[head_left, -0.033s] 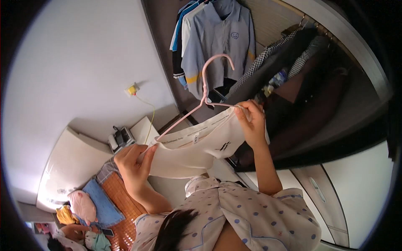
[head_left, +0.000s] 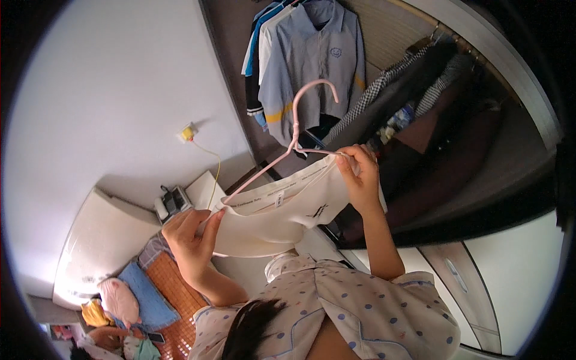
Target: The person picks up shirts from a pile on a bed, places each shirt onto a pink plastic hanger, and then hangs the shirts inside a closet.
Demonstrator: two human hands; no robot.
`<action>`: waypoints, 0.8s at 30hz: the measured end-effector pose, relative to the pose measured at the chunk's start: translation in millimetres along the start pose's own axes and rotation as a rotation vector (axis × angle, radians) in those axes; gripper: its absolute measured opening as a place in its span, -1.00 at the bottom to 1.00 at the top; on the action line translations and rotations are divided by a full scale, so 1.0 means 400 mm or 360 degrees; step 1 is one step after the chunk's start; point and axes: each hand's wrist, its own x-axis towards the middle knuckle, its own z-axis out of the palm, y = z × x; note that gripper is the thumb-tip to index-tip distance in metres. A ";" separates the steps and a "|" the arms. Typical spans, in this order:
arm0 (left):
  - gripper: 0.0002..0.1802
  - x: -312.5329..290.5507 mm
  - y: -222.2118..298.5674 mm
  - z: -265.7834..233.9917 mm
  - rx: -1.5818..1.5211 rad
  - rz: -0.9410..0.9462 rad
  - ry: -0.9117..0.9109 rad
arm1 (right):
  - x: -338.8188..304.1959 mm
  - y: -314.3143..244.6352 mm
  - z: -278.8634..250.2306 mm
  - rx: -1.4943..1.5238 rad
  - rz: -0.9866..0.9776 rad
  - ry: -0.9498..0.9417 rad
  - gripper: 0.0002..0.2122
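A white top [head_left: 264, 227] with a small black mark on its chest hangs on a pink hanger [head_left: 273, 162] in front of me. The hanger's hook points up, and its two arms run inside the neckline toward the shoulders. My left hand [head_left: 191, 237] is closed, pinching the top's left shoulder between thumb and fingers at the hanger's end. At the other shoulder, my right hand [head_left: 360, 174] pinches the fabric near the hanger's right arm. The hanger's ends are hidden by cloth and fingers.
Beyond the top is an open wardrobe with a grey-blue jacket [head_left: 312, 72] and several dark garments [head_left: 414, 102] on a rail. Lower left are a bed with an orange-brown mat [head_left: 171, 276], a blue pillow [head_left: 147, 294] and a partly visible person [head_left: 108, 339]. A yellow plug [head_left: 189, 132] is on the wall.
The hanger's hook has shifted very slightly to the right. Both hands keep their hold on the top's shoulders.
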 end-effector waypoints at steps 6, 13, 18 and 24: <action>-0.75 0.203 -0.141 0.157 -0.0060 0.0114 -0.0010 | 0.195 0.072 0.094 -0.0290 -0.0122 0.0047 -0.84; -0.77 0.453 -0.245 0.320 -0.0296 0.0139 0.0002 | 0.441 0.080 0.224 -0.0415 -0.0365 0.0119 -0.66; -0.80 0.580 -0.265 0.473 -0.0504 0.0191 -0.0009 | 0.596 0.133 0.300 -0.0269 -0.0302 0.0416 -0.78; -0.82 0.690 -0.243 0.601 -0.0667 0.0183 -0.0151 | 0.735 0.299 0.309 0.0041 -0.0007 0.0726 -0.85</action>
